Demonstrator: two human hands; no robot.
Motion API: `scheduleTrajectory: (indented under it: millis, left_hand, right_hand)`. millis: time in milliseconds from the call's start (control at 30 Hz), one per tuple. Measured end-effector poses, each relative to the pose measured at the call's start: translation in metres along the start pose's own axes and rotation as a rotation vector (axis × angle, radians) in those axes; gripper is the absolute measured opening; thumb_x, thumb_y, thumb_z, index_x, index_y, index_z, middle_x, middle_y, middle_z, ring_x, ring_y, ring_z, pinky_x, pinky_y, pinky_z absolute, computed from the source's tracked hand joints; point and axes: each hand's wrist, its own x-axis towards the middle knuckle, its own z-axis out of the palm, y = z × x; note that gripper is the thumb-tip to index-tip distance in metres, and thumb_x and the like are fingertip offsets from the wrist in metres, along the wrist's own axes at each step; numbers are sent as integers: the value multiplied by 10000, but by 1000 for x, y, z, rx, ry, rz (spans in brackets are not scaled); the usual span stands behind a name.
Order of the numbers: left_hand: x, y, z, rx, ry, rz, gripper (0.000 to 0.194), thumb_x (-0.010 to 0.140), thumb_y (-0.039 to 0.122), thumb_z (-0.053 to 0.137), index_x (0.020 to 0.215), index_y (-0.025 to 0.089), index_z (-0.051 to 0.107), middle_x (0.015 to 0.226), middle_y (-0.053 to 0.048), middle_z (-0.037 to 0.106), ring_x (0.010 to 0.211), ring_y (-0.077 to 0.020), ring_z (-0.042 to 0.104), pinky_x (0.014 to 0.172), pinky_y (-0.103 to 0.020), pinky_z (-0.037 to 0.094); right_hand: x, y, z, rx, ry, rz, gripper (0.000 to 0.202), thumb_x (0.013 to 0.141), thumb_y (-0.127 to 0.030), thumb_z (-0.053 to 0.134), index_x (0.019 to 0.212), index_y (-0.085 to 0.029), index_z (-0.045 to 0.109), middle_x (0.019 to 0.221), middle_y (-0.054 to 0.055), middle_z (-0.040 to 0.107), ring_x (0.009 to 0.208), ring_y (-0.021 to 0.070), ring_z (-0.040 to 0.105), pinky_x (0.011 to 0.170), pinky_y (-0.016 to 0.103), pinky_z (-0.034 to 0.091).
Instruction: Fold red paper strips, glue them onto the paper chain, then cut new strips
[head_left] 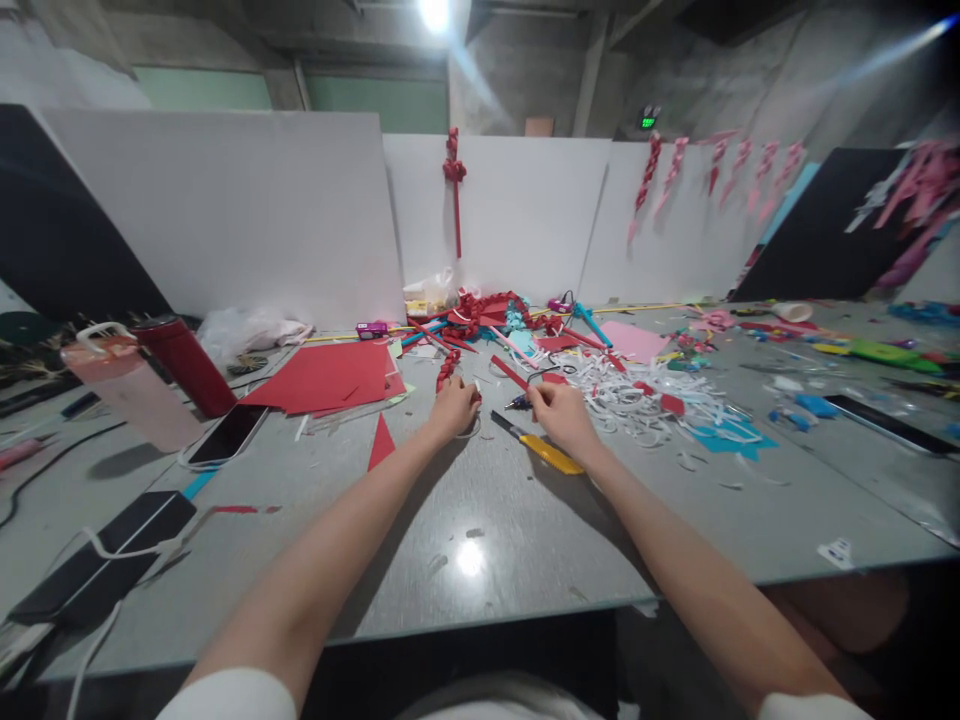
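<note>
My left hand (pixel 453 410) is closed on a red twisted paper garland (pixel 448 370), whose curled end shows above the knuckles. The fingers cover its lower part. To the right, my right hand (pixel 562 414) pinches a flat red paper strip (pixel 510 374) that points up and left. Just below the right fingers lies a yellow utility knife (pixel 551 453) with its dark tip toward the left hand. A dark pen-like tool (pixel 517 403) lies between the two hands. A red paper triangle (pixel 382 440) is left of the left hand.
Red paper sheets (pixel 330 375) lie at the left, near a phone (pixel 229 437), a pink bottle (pixel 131 390) and a red tumbler (pixel 187 365). White paper shreds (pixel 637 395) spread at right. Finished red garlands (pixel 487 312) are piled behind; white boards (pixel 517 220) stand at the back.
</note>
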Motion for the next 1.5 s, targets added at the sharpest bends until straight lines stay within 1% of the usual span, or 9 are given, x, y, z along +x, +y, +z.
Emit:
scheduleTrajectory:
  millis: [267, 433, 567, 633, 733, 833, 1100, 1233, 1500]
  left_hand:
    - [1, -8, 8, -81, 43, -36, 113, 910, 218, 670, 1001, 170, 717, 1182, -171, 573, 1196, -349, 498, 1053, -493, 400]
    - [-6, -23, 7, -244, 170, -104, 79, 921, 225, 646, 916, 173, 705, 1133, -152, 598, 1158, -302, 551, 1054, -450, 425]
    - [-16, -37, 6, -489, 354, -269, 232, 983, 369, 533, 934, 183, 661, 1006, -108, 655, 979, -228, 640, 916, -382, 510]
    - [-22, -43, 5, -592, 386, -321, 312, 988, 453, 485, 948, 183, 637, 938, -86, 677, 858, -192, 656, 808, -332, 533]
    - [-33, -50, 1, -712, 376, -327, 392, 948, 553, 501, 940, 181, 623, 893, -70, 690, 779, -169, 652, 717, -288, 535]
    - [-42, -51, -4, -792, 335, -293, 408, 917, 579, 544, 939, 181, 628, 907, -69, 694, 779, -166, 653, 705, -281, 541]
    - [-57, -38, -15, -824, 245, -176, 351, 931, 536, 592, 940, 189, 646, 910, -32, 673, 783, -160, 624, 712, -257, 516]
    - [-63, -35, -21, -851, 233, -150, 323, 951, 498, 591, 980, 184, 657, 964, -44, 693, 804, -169, 643, 729, -264, 515]
    - [-68, -24, -24, -903, 119, -119, 344, 979, 505, 581, 921, 183, 688, 824, -24, 692, 757, -180, 649, 727, -276, 503]
  right_hand:
    - [-3, -5, 0, 12, -21, -8, 395, 991, -352, 494, 700, -193, 709, 600, 36, 700, 576, 177, 622, 612, 273, 383]
    - [-4, -4, 7, 60, -49, -1, 372, 987, -358, 509, 748, -189, 739, 590, 34, 701, 574, 181, 630, 597, 271, 388]
    - [-8, -7, 16, 160, -138, 68, 354, 998, -351, 508, 835, -171, 765, 564, 27, 692, 549, 182, 650, 588, 265, 418]
    - [-11, -9, 20, 154, -176, 62, 342, 998, -335, 509, 837, -174, 763, 564, 22, 692, 555, 183, 656, 589, 263, 418]
    - [-14, -13, 25, 120, -232, -1, 332, 998, -306, 512, 818, -174, 758, 588, 23, 701, 583, 181, 654, 597, 260, 407]
    - [-18, -16, 29, 78, -280, -48, 333, 1007, -292, 513, 813, -175, 757, 619, 30, 712, 616, 181, 652, 615, 260, 399]
    - [-21, -15, 36, 33, -331, -80, 300, 1002, -240, 521, 848, -173, 770, 667, 34, 722, 659, 186, 650, 644, 261, 394]
    - [-20, -11, 37, 49, -342, -34, 300, 1003, -257, 520, 854, -166, 764, 653, 30, 709, 641, 183, 635, 624, 259, 382]
    - [-28, -14, 47, 169, -355, -54, 366, 1031, -315, 495, 757, -181, 699, 607, -2, 656, 594, 158, 595, 625, 264, 362]
